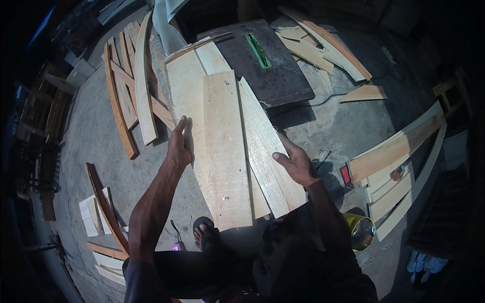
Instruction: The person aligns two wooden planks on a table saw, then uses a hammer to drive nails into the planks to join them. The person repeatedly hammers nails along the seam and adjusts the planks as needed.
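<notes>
Several pale wooden boards lie stacked and overlapping before me. My left hand (180,146) holds the left edge of a wide bottom board (184,86), its fingers partly hidden by the edge. On top, a narrower board (225,146) with small nails or knots in its face runs lengthwise. Under its right side a slanted board (268,156) sticks out. My right hand (298,164) grips that slanted board's right edge, thumb on the upper face and fingers over the side. The far ends of the boards rest against a dark table top (237,55) with a green-edged slot (258,50).
Curved wooden strips (144,86) lie on the concrete floor at far left, offcuts (313,50) at far right. More planks (399,156) lie on the right, near a yellow tin (359,231). A pink tape measure (177,246) is by my foot. A cable (326,102) leaves the table.
</notes>
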A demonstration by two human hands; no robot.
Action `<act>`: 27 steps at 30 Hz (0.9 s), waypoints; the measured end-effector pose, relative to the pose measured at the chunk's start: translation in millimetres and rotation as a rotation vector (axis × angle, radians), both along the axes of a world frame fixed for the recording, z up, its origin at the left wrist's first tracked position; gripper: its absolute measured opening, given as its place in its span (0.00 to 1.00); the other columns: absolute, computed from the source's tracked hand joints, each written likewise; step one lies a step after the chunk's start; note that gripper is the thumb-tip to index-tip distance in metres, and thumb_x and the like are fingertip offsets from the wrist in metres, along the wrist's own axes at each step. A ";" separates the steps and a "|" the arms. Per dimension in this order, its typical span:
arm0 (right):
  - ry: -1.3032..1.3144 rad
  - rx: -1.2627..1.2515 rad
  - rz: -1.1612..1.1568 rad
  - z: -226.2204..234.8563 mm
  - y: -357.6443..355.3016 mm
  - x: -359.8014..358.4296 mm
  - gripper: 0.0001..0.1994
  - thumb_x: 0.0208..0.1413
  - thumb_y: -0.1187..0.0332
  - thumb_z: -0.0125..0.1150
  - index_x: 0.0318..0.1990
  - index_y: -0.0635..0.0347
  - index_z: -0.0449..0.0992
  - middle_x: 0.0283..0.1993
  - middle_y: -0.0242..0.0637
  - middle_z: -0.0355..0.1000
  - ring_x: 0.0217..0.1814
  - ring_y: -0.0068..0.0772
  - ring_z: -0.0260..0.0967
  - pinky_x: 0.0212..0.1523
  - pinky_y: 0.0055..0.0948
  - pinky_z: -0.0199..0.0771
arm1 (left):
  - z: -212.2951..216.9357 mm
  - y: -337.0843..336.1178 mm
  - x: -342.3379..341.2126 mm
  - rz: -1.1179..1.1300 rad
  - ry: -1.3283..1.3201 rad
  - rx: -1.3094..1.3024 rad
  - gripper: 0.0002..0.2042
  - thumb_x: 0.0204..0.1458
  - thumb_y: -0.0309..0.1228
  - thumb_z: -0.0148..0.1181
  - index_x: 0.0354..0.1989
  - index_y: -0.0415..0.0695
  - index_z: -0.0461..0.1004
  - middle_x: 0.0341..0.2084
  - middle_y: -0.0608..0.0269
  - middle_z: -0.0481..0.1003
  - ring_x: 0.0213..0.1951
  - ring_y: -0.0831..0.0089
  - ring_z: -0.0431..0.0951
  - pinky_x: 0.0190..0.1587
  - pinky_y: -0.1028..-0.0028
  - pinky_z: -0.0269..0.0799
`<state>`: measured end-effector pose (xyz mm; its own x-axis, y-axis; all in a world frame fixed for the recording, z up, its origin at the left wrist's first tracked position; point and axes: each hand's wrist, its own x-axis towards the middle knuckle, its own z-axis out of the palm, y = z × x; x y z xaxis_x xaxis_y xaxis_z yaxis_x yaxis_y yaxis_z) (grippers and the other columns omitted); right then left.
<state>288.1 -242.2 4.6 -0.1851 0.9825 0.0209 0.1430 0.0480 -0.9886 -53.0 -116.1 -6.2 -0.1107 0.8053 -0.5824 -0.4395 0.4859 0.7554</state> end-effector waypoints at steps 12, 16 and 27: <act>-0.366 -0.216 -0.094 31.3 -21.5 62.8 0.33 0.69 0.55 0.61 0.79 0.43 0.60 0.77 0.48 0.64 0.79 0.48 0.61 0.76 0.41 0.61 | -12.7 -1.1 36.0 0.100 -0.010 0.168 0.21 0.73 0.40 0.54 0.62 0.34 0.70 0.59 0.54 0.75 0.61 0.64 0.74 0.67 0.64 0.67; -0.387 -0.305 -0.182 33.0 -28.1 81.3 0.30 0.69 0.55 0.62 0.76 0.44 0.65 0.73 0.48 0.69 0.76 0.45 0.66 0.74 0.38 0.65 | -17.1 1.5 41.7 0.042 0.083 0.149 0.19 0.73 0.40 0.53 0.60 0.36 0.71 0.53 0.58 0.76 0.55 0.69 0.76 0.63 0.67 0.69; -0.240 -0.395 -0.204 29.3 0.9 147.0 0.29 0.64 0.65 0.68 0.72 0.51 0.71 0.72 0.44 0.71 0.75 0.34 0.67 0.73 0.33 0.65 | 32.4 -20.4 112.4 -0.132 0.289 0.115 0.40 0.69 0.50 0.59 0.74 0.31 0.49 0.70 0.36 0.58 0.70 0.49 0.63 0.70 0.54 0.64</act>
